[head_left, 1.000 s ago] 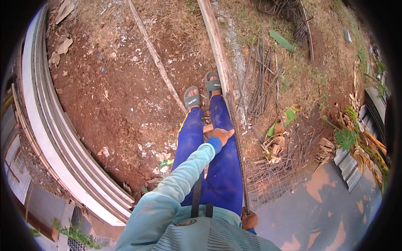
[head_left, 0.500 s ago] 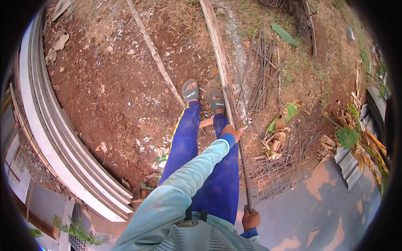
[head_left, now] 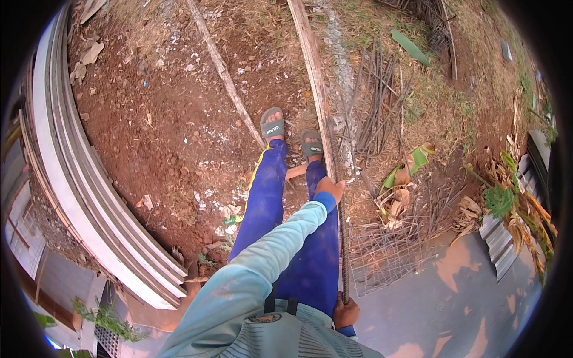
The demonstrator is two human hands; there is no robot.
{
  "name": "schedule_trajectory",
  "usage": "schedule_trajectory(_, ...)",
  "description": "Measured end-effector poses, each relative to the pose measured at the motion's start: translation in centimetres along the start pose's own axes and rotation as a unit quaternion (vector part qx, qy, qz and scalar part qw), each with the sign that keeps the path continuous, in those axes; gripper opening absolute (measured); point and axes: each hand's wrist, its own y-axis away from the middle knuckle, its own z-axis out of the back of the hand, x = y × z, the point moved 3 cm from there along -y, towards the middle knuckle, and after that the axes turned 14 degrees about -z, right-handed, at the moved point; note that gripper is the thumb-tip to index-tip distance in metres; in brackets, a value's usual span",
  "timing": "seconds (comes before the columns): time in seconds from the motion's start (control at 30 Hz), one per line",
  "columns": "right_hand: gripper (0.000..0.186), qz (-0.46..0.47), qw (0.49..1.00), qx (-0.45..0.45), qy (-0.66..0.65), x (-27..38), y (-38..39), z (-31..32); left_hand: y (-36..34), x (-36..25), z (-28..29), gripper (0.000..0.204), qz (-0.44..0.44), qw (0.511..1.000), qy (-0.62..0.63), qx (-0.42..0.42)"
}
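1. Both hands closed round a long steel rod (head_left: 342, 238): left hand (head_left: 329, 189) forward, right hand (head_left: 344, 312) near the hip.
2. Rod runs alongside the wooden plank (head_left: 310, 65) over red soil.
3. Wire mesh (head_left: 388, 256) lies just right.

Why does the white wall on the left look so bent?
Head view: fisheye lens bends the straight concrete slabs near the rim; black corners ring the picture. Middle stays sharp: left hand and right hand grip the thin rod. Soft daylight, no hard glare.
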Motion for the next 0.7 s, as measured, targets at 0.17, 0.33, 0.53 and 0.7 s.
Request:
schedule_trajectory(0.17,0.041,0.012,1.000,-0.001,0.014,0.0,-1.1,0.4,-0.7,1.5,-0.9,0.043,0.040,0.998,0.013,0.048)
schedule_trajectory(0.33,0.043,0.006,1.000,0.004,0.024,-0.5,-0.5,0.3,0.4,-0.6,0.6,0.044,0.036,0.997,-0.025,0.063)
schedule_trajectory(0.53,0.044,0.049,0.998,-0.017,0.023,0.0,-1.7,0.9,0.1,-1.6,1.2,0.052,-0.028,0.999,0.046,-0.008)
schedule_trajectory(0.7,0.043,0.049,0.999,-0.022,-0.002,0.5,-1.4,1.0,-0.2,-1.9,1.6,0.052,-0.052,0.998,0.017,-0.007)
